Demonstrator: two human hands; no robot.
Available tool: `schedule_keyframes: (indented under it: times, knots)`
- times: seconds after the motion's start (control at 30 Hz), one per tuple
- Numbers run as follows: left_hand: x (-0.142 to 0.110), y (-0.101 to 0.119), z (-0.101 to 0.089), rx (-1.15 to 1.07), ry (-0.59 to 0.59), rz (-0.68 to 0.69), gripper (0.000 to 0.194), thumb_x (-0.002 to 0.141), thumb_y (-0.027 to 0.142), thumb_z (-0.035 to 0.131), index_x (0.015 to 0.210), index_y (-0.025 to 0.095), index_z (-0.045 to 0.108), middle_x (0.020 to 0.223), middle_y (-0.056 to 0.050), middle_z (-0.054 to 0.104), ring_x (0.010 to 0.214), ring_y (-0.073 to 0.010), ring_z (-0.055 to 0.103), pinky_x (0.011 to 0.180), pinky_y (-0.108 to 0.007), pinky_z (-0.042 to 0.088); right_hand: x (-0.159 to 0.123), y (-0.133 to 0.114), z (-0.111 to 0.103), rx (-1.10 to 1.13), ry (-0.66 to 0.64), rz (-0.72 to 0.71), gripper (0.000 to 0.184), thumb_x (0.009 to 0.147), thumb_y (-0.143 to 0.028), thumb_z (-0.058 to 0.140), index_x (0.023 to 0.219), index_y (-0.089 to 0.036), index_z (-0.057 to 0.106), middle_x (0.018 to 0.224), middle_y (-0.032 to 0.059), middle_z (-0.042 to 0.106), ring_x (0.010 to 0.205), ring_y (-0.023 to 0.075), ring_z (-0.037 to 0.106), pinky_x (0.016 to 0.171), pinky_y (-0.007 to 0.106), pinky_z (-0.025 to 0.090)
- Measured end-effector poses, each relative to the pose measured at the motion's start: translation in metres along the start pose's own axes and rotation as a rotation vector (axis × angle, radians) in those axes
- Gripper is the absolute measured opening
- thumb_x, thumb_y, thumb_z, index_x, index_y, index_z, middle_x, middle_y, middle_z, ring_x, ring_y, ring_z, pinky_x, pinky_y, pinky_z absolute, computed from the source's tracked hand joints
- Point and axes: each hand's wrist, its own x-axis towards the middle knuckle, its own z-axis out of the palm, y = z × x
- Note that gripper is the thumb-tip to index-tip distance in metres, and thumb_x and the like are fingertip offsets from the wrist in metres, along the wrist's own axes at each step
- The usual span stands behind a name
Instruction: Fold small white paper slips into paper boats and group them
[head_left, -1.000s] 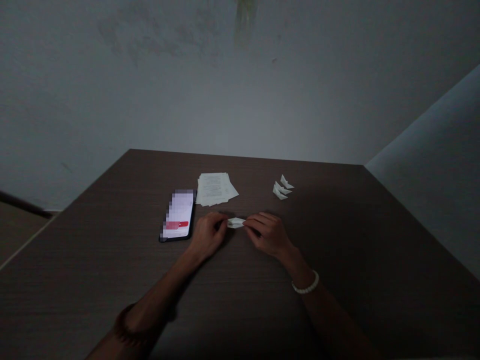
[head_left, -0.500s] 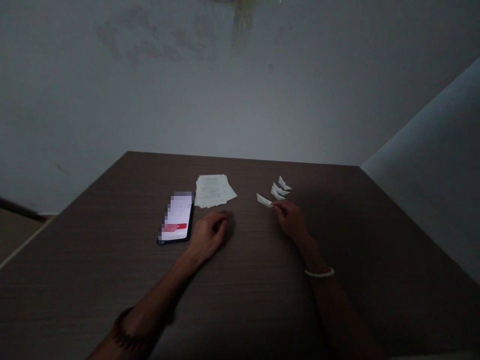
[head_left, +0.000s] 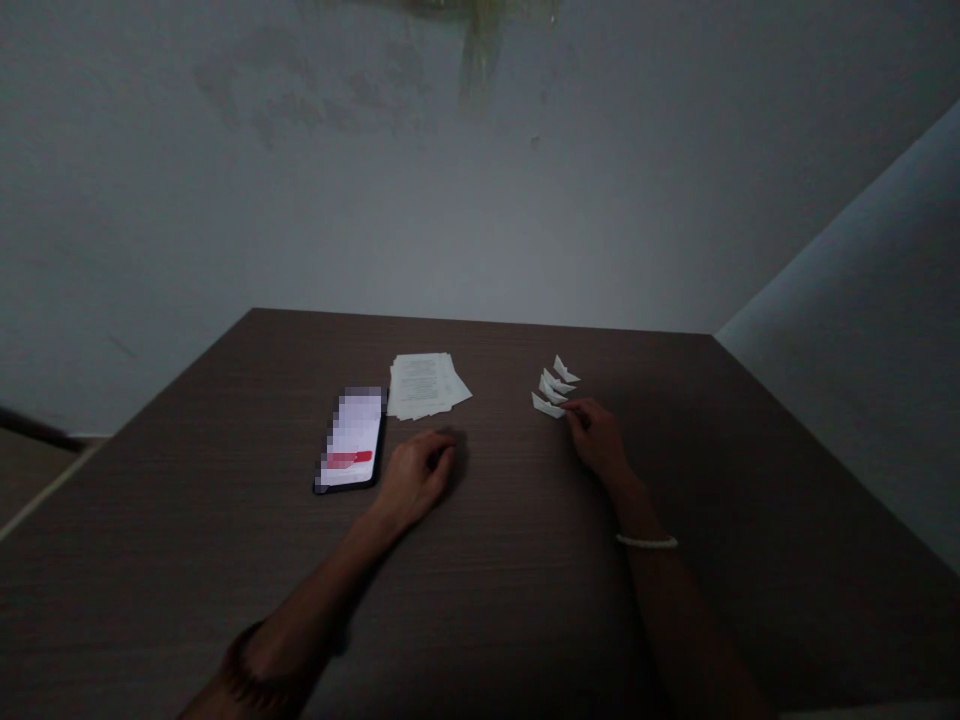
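Note:
My right hand [head_left: 596,438] pinches a small folded white paper boat [head_left: 548,405] at its fingertips and holds it against the end of a tight row of similar paper boats [head_left: 555,380]. My left hand [head_left: 415,478] rests on the tabletop with curled fingers and nothing in them. It lies just right of a smartphone [head_left: 350,438] with a pixelated, lit screen. Beyond it is a small stack of printed paper sheets [head_left: 424,386].
All of this lies on a dark wood-grain table [head_left: 510,600] whose far corners meet a grey, stained wall [head_left: 480,200]. A bead bracelet circles my right wrist, and a dark band circles my left wrist.
The paper boat has gone from between both hands to my right hand alone, which has carried it forward and right to the row. My left hand has let go and stays near the phone.

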Motion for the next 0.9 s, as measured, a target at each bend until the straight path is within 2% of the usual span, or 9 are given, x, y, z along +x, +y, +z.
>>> schedule_keyframes:
  times: [0.33, 0.67, 0.9]
  knots:
    - [0.0009, 0.002, -0.0006, 0.033, -0.005, 0.011, 0.024, 0.089, 0.023, 0.047, 0.095, 0.015, 0.069, 0.091, -0.009, 0.069, 0.083, -0.0216, 0.065, 0.075, -0.036, 0.052, 0.0002, -0.0006, 0.0006, -0.015, 0.009, -0.007, 0.02, 0.085, -0.029, 0.055, 0.094, -0.018, 0.069, 0.096, 0.0097, 0.069, 0.081, 0.0228, 0.065, 0.077, 0.037, 0.05]
    - [0.0003, 0.0028, -0.0025, 0.041, -0.025, -0.01, 0.026, 0.09, 0.023, 0.046, 0.096, 0.013, 0.069, 0.094, -0.011, 0.068, 0.085, -0.0234, 0.065, 0.074, -0.035, 0.051, 0.0002, 0.0001, 0.0023, -0.025, 0.02, -0.019, 0.018, 0.085, -0.025, 0.054, 0.091, -0.018, 0.069, 0.096, 0.0099, 0.068, 0.084, 0.0228, 0.065, 0.079, 0.037, 0.05]
    - [-0.0001, -0.0007, -0.002, 0.038, -0.026, -0.001, 0.026, 0.091, 0.024, 0.045, 0.097, 0.014, 0.068, 0.096, -0.011, 0.068, 0.089, -0.0243, 0.065, 0.081, -0.039, 0.051, 0.0002, -0.0009, 0.002, -0.024, 0.036, -0.017, 0.02, 0.085, -0.026, 0.053, 0.092, -0.017, 0.07, 0.096, 0.0105, 0.069, 0.082, 0.0226, 0.065, 0.079, 0.036, 0.05]
